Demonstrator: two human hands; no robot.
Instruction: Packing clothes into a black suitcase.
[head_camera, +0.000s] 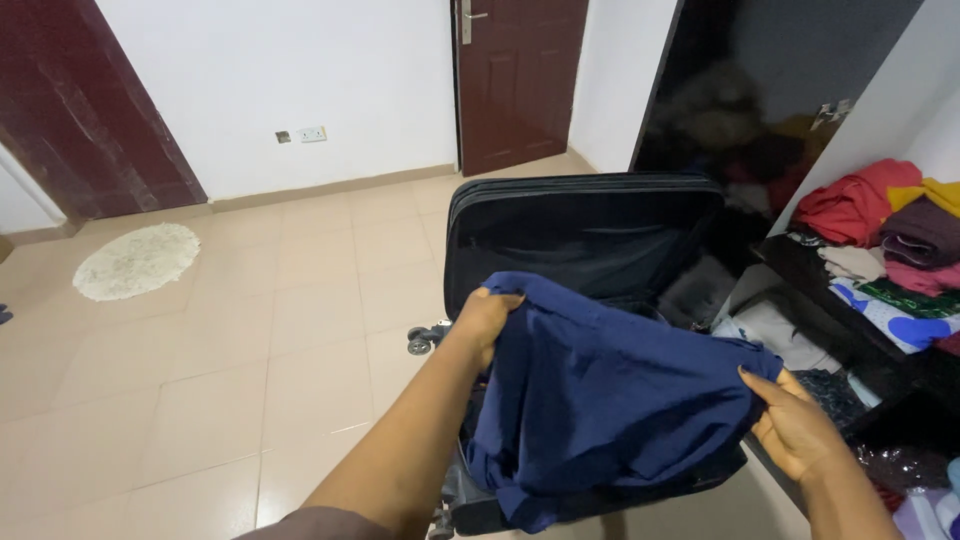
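Both forearms enter from the lower edge of the view and meet on a navy blue garment (610, 400), which hangs between the two hands above an open black suitcase (580, 240).

Hand states:
- Left hand (485, 320) — fingers curled closed over the upper left edge of the garment, gripping the cloth from above.
- Right hand (795, 425) — thumb and fingers pinched on the right corner of the garment, palm turned partly upward.

Garment position: the cloth is spread between the two grips and sags in the middle. Its lower folds drape over the near part of the suitcase; whether they rest on anything inside cannot be told, since the cloth hides that area.

Suitcase: it lies on a beige tiled floor (250, 340) with the lid raised upright behind the garment, the dark lining facing the camera. Small wheels (425, 338) show at its left side, just beside the left wrist.

Surroundings:
- To the right, just beside the suitcase, an open wardrobe shelf (800, 262) carries folded clothes (890, 235) in red, yellow, maroon, and patterned white and blue.
- A dark brown door (520, 80) stands closed in the white wall behind the suitcase.
- A pale oval rug (138, 260) lies on the floor at the left, well apart from the hands.
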